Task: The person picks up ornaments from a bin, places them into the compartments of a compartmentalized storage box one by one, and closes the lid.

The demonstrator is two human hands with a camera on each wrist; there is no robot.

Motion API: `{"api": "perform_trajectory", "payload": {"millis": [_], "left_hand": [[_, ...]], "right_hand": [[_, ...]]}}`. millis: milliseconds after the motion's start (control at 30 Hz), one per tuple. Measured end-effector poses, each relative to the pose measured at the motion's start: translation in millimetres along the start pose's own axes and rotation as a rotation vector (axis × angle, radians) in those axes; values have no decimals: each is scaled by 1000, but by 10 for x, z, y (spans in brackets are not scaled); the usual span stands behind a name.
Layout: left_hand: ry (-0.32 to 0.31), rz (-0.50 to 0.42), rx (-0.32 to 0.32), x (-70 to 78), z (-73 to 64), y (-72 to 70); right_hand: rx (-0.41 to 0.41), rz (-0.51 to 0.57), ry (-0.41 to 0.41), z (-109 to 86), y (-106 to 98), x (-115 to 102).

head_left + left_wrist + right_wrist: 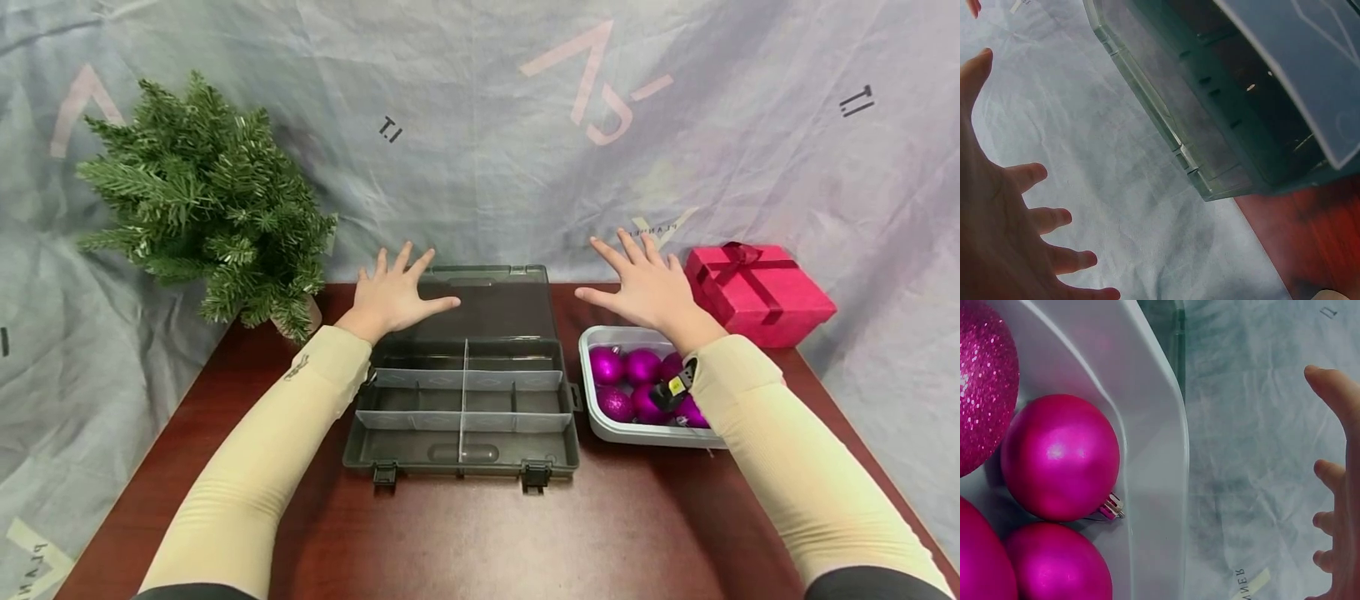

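Observation:
My left hand (392, 293) is held out with fingers spread, over the left side of a dark see-through compartment box (405, 450) whose lid (495, 308) lies back. Nothing is in that hand, and the left wrist view shows its fingers (1050, 220) apart from the box. My right hand (647, 287), also spread and holding nothing, reaches above the back of a white tub (622, 433). Inside the tub lie several magenta bauble ornaments (1060, 456), some smooth and one glittery. Pale dividers (416, 422) split the box into sections, with no items in them.
A small green artificial tree (217, 192) stands at the back left. At the back right sits a red gift box (772, 292) with a dark ribbon. Behind the reddish-brown table (450, 550) hangs a grey printed cloth (465, 167).

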State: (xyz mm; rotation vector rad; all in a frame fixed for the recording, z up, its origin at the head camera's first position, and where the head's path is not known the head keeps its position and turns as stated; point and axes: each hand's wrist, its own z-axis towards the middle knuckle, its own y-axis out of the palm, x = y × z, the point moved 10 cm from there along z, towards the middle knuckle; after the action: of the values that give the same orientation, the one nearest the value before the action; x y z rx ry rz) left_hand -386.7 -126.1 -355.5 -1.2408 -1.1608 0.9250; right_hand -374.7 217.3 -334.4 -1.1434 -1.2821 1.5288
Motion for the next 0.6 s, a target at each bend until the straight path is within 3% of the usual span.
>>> {"api": "perform_trajectory", "payload": {"millis": [333,600], "left_hand": [[17,6,-3,-1,-41,-27],[30,-25,3,-15,-179,-66]], "right_hand": [[6,-2,-13,-50,-50,-49],[46,30,-32,-134,-127,-33]]}}
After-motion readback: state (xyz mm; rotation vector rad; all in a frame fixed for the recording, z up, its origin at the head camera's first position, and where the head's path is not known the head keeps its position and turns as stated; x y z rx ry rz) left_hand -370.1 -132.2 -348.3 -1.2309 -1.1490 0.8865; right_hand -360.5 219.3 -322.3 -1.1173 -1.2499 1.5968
